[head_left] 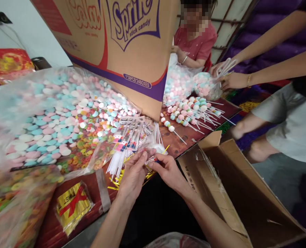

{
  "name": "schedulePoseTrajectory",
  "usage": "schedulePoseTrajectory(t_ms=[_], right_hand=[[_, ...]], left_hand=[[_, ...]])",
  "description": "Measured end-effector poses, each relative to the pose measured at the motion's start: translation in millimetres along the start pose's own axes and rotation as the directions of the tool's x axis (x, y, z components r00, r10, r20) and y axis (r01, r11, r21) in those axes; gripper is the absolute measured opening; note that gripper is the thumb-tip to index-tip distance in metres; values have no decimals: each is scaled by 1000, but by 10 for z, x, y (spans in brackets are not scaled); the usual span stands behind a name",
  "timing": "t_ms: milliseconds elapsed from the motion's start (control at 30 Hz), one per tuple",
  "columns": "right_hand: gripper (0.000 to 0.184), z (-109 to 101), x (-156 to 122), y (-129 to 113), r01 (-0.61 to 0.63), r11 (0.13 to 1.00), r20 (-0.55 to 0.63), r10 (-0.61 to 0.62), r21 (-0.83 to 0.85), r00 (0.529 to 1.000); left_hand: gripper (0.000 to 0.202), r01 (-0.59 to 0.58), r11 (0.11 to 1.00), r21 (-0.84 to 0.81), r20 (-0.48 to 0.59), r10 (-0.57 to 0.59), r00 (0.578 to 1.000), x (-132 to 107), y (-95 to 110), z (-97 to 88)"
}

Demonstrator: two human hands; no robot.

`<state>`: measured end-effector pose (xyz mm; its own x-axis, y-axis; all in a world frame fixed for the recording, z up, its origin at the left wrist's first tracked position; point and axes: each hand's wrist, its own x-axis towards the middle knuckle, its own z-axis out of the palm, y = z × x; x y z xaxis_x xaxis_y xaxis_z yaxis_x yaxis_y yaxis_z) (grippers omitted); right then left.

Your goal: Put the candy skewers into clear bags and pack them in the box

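My left hand and my right hand meet at the near edge of the table, fingers pinched together on a small clear wrapper with something white in it. Just beyond them lie a bundle of white sticks, gold twist ties and a stack of printed clear bags. A big clear bag of pink, blue and white round candies spreads over the table's left side.
A tall cardboard box stands mid-table. Finished candy sticks lie beyond it. Two other people work at the far right; one holds sticks. An open carton stands by my right arm. A gold packet lies near left.
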<state>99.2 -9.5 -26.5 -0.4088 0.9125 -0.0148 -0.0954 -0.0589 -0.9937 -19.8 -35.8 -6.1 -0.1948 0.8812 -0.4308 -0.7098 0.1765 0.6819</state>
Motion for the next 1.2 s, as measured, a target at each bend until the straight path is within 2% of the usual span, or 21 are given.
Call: schedulePoseTrajectory(t_ms=[67,133,233,300,400,500,600,700,767,800,867,933,967,1000,1067,1200], right_hand=[[21,-108,17,-30,-19,999,69,22,-34,997],[25,-148,34,-41,-55,998,46,54,6,997],[25,-90,62,-24,-44,992,-89,54,114,995],[22,-17,82,2,13,987,-189,18,162,982],[27,49,116,51,58,980,-280,-2,192,960],[38,14,145,98,53,987,-338,3,155,941],[41,-97,179,114,25,999,-277,-12,43,961],[44,-256,271,59,17,982,-128,-42,-189,991],[42,-390,383,-19,37,891,-160,-122,-452,980],[38,-463,450,-60,20,798,-210,-182,-602,961],[22,-612,586,-122,-123,512,-309,-295,-850,904],[12,-744,694,-131,-282,226,-343,-308,-932,887],[13,-796,729,-115,-317,129,-342,-284,-939,896],[14,-838,750,-92,-326,73,-334,-254,-942,908],[20,-892,758,-45,-319,70,-327,-216,-945,920],[28,-933,760,-75,-334,209,-379,-239,-919,894]], left_hand=[[29,29,1000,11,-28,-29,999,37,34,-9],[28,-36,999,20,-62,37,997,67,35,14],[27,-214,976,32,-95,216,972,119,-27,102],[28,-274,961,28,-97,276,956,161,-88,171],[32,-272,962,38,-96,274,957,198,-155,231],[32,-228,973,26,-120,230,966,188,-146,214],[29,-192,981,-13,-140,189,972,183,-70,166],[29,-260,966,-4,-197,254,947,238,21,150],[30,-296,955,13,-250,290,924,298,68,156],[31,-301,954,15,-273,293,916,329,85,158],[34,-305,952,15,-305,294,906,380,102,150],[36,-311,950,31,-300,305,904,412,97,131],[37,-315,948,51,-290,316,903,422,88,119],[36,-315,946,76,-277,324,905,428,76,109],[36,-305,945,119,-252,326,911,434,49,97],[36,-304,943,137,-234,329,915,441,16,104]])
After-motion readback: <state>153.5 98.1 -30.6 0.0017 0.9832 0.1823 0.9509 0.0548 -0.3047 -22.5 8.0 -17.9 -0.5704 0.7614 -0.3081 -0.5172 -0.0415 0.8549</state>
